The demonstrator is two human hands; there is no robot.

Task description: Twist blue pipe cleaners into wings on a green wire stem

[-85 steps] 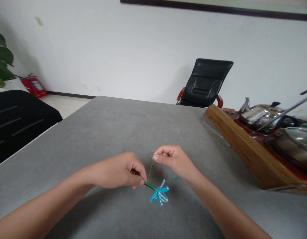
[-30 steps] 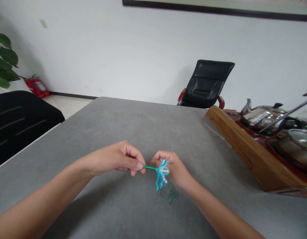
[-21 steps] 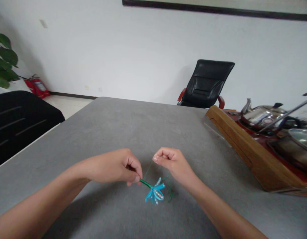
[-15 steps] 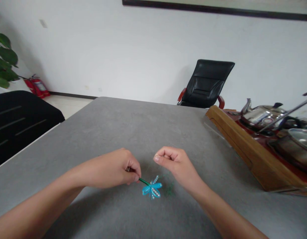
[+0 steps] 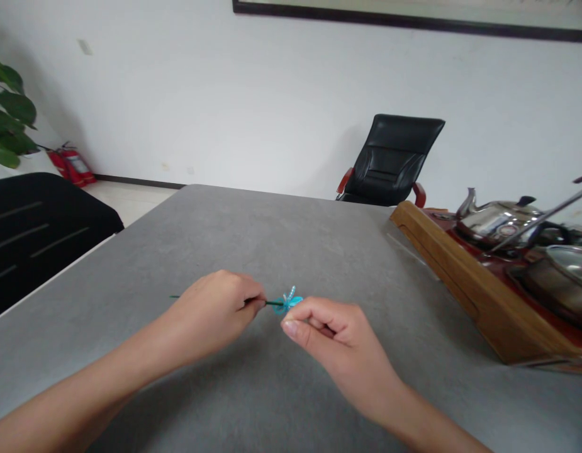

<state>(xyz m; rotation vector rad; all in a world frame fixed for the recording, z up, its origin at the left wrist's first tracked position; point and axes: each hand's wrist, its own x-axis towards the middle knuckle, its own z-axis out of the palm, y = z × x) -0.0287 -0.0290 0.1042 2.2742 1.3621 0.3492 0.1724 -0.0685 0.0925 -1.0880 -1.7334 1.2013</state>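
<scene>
A blue beaded flower on a thin green stem is held above the grey table. My left hand pinches the stem just left of the petals, and the stem's far end sticks out behind this hand. Beside the flower, on its right, is my right hand, its thumb and forefinger pressed together at the petals' lower edge. Whatever lies between those fingertips is too small to make out, and the hand covers part of the flower.
At the right a wooden tea tray carries a steel kettle and a glass-lidded pot. Beyond the table stands a black chair. Another black chair is at the left edge, near a plant.
My left hand has raised the flower and turned its stem nearly level. My right hand has come down and left, now close against the petals.
</scene>
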